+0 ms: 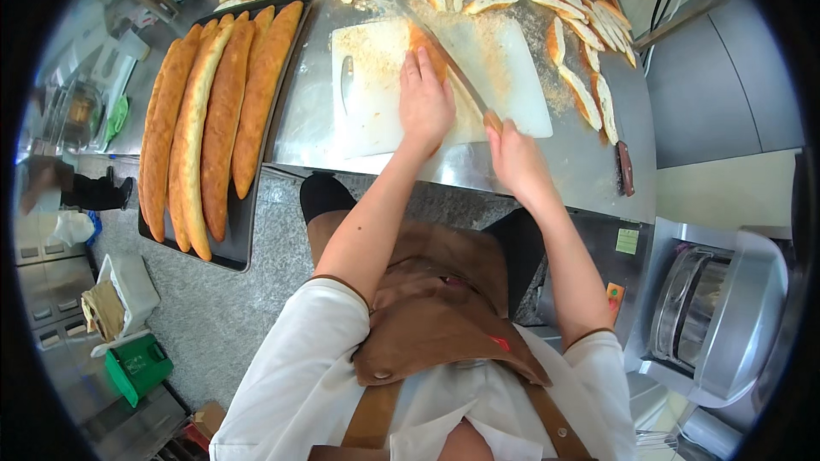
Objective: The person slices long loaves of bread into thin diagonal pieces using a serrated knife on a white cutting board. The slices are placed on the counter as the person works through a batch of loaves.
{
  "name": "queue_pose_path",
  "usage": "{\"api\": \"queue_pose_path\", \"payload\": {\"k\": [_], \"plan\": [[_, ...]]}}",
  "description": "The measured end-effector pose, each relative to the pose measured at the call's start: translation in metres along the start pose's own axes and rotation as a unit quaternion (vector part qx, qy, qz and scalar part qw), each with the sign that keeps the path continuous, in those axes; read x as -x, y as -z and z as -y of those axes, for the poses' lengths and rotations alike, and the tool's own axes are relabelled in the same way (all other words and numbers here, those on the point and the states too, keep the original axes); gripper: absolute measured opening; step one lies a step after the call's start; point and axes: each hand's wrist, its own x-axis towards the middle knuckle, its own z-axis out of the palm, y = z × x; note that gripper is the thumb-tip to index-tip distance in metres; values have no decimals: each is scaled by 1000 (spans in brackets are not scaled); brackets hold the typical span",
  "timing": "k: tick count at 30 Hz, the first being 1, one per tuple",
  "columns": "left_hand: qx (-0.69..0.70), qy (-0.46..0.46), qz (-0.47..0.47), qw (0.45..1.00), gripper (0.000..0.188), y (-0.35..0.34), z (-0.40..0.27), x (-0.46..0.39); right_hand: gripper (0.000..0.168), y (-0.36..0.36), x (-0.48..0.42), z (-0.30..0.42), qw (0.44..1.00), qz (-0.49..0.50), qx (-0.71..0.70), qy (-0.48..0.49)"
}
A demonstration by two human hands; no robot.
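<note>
My left hand presses down on a baguette that lies on a white cutting board. Much of that loaf is hidden beneath the hand and forearm. My right hand grips the wooden handle of a long bread knife. Its blade slants up and to the left, along the right side of the bread, close to my left fingers. Whether the edge is inside the crust, I cannot tell. Crumbs are scattered over the board, mostly along its upper part.
A black baking tray with several whole baguettes juts past the steel table's front edge at left. Cut bread slices lie across the back and right. Another knife's wooden handle rests near the right edge. A machine stands at right.
</note>
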Motion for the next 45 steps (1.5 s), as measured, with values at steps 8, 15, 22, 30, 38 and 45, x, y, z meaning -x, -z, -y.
{"api": "queue_pose_path", "payload": {"k": [8, 15, 22, 30, 38, 45], "plan": [[2, 0, 8, 1000, 69, 3, -4, -1, 38, -16, -60, 23, 999, 33, -20, -27], [24, -12, 1, 1000, 69, 0, -1, 1, 38, 24, 26, -10, 997, 63, 0, -39], [12, -17, 5, 1000, 69, -1, -8, -4, 44, -3, -64, 21, 995, 92, -16, -46], [14, -18, 5, 1000, 72, -2, -4, 1, 37, 10, 15, -8, 995, 79, -16, -59], [7, -5, 6, 1000, 70, -5, -6, -5, 38, -22, -62, 16, 998, 34, -40, -34], [5, -23, 11, 1000, 69, -4, -3, -2, 34, -18, 20, -24, 999, 28, -18, -16]]}}
